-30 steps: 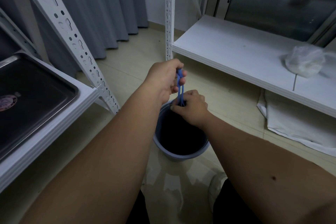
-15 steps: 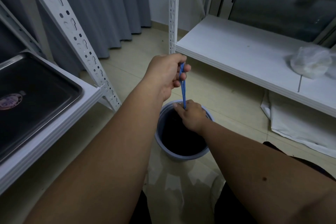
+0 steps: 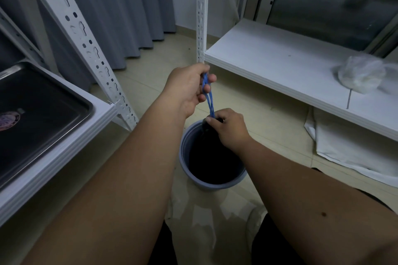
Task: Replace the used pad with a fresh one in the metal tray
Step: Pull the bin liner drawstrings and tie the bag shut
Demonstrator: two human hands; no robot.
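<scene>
A blue-grey bin [image 3: 213, 183] lined with a black bag [image 3: 211, 157] stands on the floor in front of me. My left hand [image 3: 189, 88] is closed on the blue drawstring [image 3: 209, 99] and holds it up taut above the bin. My right hand [image 3: 226, 127] pinches the gathered neck of the black bag at the bin's far rim, where the drawstring comes out. The metal tray [image 3: 64, 101] lies on the white shelf at the left, dark inside, with a round patterned object [image 3: 8, 119] at its left edge.
White slotted uprights [image 3: 86, 45] of the rack rise left and centre. A low white shelf [image 3: 280, 66] on the right carries a crumpled clear plastic bag [image 3: 359, 75]. A white sheet [image 3: 353, 150] lies on the floor under it. Grey curtains hang behind.
My left hand has pulled the blue drawstring a little higher and longer. My right hand has gathered the black bag's mouth at the bin's rim.
</scene>
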